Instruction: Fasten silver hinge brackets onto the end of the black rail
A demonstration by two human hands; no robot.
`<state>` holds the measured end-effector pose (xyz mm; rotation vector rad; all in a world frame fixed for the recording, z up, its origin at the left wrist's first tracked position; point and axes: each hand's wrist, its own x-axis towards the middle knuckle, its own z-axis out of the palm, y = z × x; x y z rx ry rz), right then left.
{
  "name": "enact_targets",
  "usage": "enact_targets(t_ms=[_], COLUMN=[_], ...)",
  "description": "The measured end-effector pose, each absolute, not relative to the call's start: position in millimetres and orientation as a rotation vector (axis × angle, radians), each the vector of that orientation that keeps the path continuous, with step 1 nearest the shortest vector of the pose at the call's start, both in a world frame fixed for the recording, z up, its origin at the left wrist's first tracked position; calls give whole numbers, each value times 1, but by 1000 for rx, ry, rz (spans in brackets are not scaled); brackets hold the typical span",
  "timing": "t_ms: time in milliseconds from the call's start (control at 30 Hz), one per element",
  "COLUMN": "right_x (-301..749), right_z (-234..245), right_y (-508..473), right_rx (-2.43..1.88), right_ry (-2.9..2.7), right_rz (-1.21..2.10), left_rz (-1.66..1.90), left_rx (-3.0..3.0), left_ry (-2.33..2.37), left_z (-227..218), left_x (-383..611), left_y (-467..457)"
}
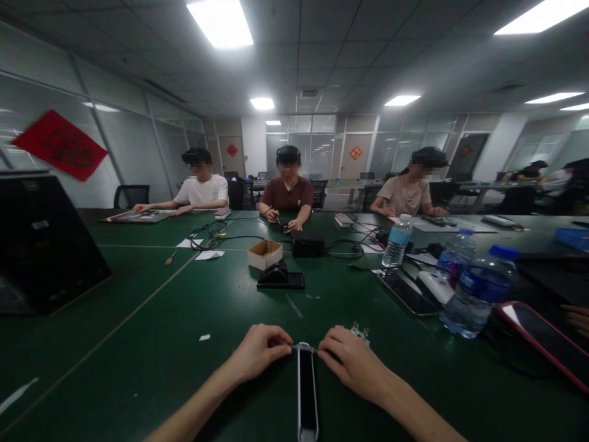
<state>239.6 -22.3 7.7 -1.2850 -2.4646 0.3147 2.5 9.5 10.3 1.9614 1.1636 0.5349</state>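
Note:
A long narrow device with a white frame and a dark face lies on the green table, pointing away from me. At its far end, on the left side, my left hand is closed in a pinch. Opposite it, my right hand is pinched too, with its fingertips close to the device's right edge. Between the two pinches a thin, narrow strip runs across the device's far end; its kind is too small to tell. Partly hidden behind my right hand is a small pale thing with wire loops.
Ahead stand a black holder, an open cardboard box and a black box. Water bottles, a dark phone and a red-edged phone are to the right. A black computer case stands left. Three people sit opposite.

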Motion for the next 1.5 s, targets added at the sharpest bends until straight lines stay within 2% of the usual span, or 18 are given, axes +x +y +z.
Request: enact_targets(t_ms=[1500], right_x=[232], right_z=[0], right_y=[-20], right_rx=[-1290], right_ry=[-2390], right_rz=[315], left_rz=[575], left_rx=[2140], left_ry=[1226], left_z=[5], left_x=[12], left_y=[1])
